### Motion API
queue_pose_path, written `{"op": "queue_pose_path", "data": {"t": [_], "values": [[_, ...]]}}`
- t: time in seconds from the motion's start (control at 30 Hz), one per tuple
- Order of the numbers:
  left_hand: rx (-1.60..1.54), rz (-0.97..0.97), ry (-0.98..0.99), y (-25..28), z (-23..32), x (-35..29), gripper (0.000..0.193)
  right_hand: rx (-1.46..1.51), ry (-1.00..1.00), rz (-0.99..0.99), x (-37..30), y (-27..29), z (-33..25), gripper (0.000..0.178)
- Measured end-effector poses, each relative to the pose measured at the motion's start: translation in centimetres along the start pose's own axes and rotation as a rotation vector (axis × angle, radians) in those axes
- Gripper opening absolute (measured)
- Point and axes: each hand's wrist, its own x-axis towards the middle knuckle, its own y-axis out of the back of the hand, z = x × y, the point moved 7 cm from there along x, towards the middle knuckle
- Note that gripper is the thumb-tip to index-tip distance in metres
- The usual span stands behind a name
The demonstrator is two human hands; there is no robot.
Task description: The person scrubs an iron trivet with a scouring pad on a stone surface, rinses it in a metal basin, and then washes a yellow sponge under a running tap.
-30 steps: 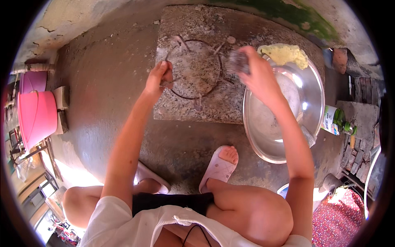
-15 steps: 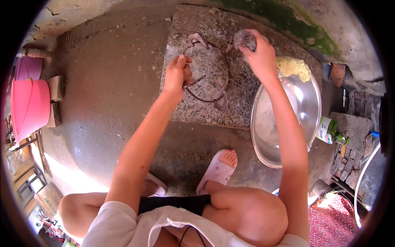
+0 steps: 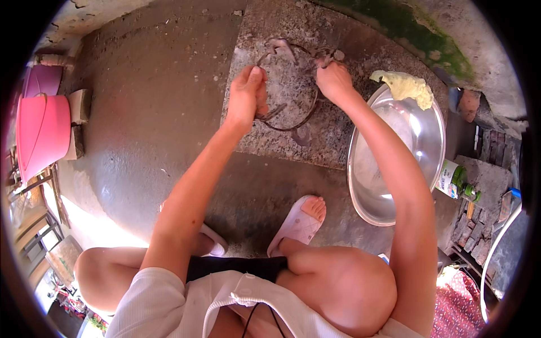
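1. Apparently, the step in hand is working over one prong of the round metal pot stand (image 3: 284, 130), above the stone slab (image 3: 332, 138), left of the basin (image 3: 366, 152).
2. The left hand (image 3: 245, 97) has its grip closed on the ring; the right hand (image 3: 333, 80) curls at the right-hand prong, contents hidden, so I cannot tell its grip.
3. The next move likely calls for steady left support.
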Motion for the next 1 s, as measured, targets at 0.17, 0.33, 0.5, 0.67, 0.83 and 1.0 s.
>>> {"op": "queue_pose_path", "data": {"t": [0.17, 0.33, 0.5, 0.67, 0.83, 1.0], "values": [[0.041, 0.024, -0.048, -1.1, 1.1, -0.4, 0.024, -0.251, 0.04, -0.291, -2.4, -1.8, -0.3, 0.024], [0.083, -0.005, -0.055, -0.7, 1.0, 0.2, 0.024, -0.49, 0.305, -0.219, -3.8, -0.8, -3.6, 0.019], [0.04, -0.012, -0.003, -0.2, 0.8, 0.2, 0.024, -0.284, 0.412, 0.23, -8.9, 3.1, -6.6, 0.018], [0.056, -0.05, -0.017, -0.2, 1.0, 0.5, 0.024, -0.117, 0.327, 0.119, -8.2, 0.5, -4.4, 0.016], [0.054, -0.009, -0.09, 0.2, 1.3, 0.4, 0.023, -0.329, 0.3, 0.015, -7.5, -2.2, -4.1, 0.028], [-0.027, -0.043, -0.071, 0.5, 1.3, 0.0, 0.023, -0.001, 0.238, -0.151, -8.5, -2.8, -4.2, 0.033]]}}
